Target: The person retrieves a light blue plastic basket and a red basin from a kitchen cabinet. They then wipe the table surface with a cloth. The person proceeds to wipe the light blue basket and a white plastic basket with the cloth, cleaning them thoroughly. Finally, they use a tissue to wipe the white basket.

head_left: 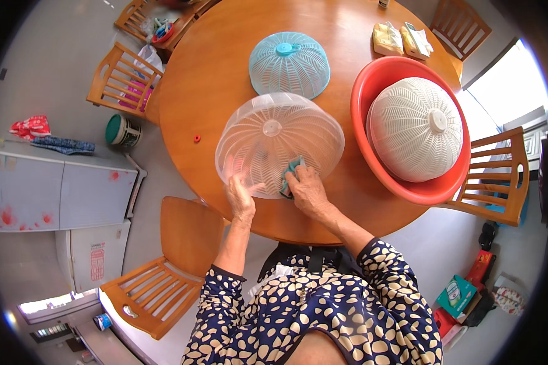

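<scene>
A translucent white plastic mesh food cover (271, 109) is tilted over the table's near side, its hollow inside toward me. My left hand (240, 198) grips its near left rim, with fingers showing through the plastic. In my right hand (309, 190) is a bunched teal cloth (291, 173), held against the cover's near right part. Just beyond stands a blue mesh food cover (289, 67), dome up. To the right, a white mesh food cover (417, 131) rests in a large red basin (362, 91).
The round wooden table (195, 79) has two yellow packs (388, 39) at its far right and a small red piece (196, 139) at left. Wooden chairs surround it, including one at near left (192, 237) and one at right (499, 176). A fridge (61, 188) stands left.
</scene>
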### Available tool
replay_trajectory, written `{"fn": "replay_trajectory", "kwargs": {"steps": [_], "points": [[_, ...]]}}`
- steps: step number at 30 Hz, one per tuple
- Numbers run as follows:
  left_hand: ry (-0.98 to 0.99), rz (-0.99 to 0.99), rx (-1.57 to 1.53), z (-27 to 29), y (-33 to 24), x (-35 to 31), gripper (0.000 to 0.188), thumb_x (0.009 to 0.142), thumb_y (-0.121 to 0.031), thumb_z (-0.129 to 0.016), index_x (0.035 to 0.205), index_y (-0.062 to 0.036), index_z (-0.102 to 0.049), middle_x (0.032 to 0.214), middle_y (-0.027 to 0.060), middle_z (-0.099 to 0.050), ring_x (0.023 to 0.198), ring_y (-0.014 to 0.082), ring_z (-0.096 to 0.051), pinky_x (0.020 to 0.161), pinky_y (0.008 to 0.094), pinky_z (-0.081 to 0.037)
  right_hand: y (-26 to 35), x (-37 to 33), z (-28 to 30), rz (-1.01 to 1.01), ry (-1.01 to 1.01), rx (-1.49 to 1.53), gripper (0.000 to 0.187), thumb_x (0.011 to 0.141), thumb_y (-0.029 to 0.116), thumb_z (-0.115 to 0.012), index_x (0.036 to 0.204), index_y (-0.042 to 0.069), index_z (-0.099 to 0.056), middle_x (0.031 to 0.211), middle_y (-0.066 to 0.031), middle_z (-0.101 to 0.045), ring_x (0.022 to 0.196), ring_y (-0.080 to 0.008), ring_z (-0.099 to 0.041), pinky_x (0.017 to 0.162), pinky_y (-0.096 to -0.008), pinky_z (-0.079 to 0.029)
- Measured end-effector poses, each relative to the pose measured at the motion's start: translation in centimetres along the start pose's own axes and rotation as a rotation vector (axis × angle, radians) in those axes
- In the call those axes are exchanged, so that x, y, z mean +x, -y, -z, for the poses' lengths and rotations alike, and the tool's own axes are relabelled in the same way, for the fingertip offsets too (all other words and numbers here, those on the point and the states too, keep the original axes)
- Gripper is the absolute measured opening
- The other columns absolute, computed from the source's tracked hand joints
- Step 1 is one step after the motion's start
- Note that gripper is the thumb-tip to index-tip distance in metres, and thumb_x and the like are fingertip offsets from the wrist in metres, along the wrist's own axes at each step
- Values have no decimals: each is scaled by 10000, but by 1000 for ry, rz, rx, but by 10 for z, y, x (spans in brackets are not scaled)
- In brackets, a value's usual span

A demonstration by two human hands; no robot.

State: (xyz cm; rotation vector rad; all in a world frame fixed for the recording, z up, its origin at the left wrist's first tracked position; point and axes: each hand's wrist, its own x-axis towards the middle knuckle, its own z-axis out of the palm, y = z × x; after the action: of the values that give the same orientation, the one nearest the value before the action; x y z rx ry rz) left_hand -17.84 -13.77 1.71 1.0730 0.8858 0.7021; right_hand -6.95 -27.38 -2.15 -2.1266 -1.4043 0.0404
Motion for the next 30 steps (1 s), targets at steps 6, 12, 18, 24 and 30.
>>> {"fn": "replay_trajectory", "kwargs": {"steps": [6,12,18,24,30], "points": [[9,-120,67,41,-24,42,577,881,-255,-389,1418,-59,-307,1452,156,-299,1299,375,-349,713,469,-582,29,51,-43,-10,-43,108,194,748,58,-588,939,31,-566,934,-164,-477,862,-343,-500,699,-451,-468],[-92,-123,96,85,-69,87,634,823,-208,-435,1428,-72,-300,1448,180,-298,1314,397,-307,742,504,-564,68,111,-92,22,-105,201,166,752,76,-606,913,44,-589,937,-146,-504,897,-338,-508,734,-442,-476],[76,-43,139,70,-71,82,645,864,-168,-487,1450,-60,-239,1450,132,-316,1306,325,-340,763,462,-570,66,94,-79,-66,-64,56,166,760,112,-568,917,82,-611,938,-114,-516,901,-304,-520,730,-408,-480],[324,2,102,42,-39,61,631,936,-130,-479,1468,-61,-148,1479,163,-218,1295,321,-352,768,441,-583,24,68,-47,-270,-376,-213,131,755,127,-565,874,85,-603,923,-110,-512,892,-310,-503,756,-423,-460],[317,-38,120,16,-39,45,623,921,-86,-453,1466,-61,-154,1469,186,-220,1309,333,-343,749,427,-593,49,60,-59,-311,-266,112,186,722,64,-603,907,83,-615,975,-134,-535,898,-342,-489,765,-433,-434]]}}
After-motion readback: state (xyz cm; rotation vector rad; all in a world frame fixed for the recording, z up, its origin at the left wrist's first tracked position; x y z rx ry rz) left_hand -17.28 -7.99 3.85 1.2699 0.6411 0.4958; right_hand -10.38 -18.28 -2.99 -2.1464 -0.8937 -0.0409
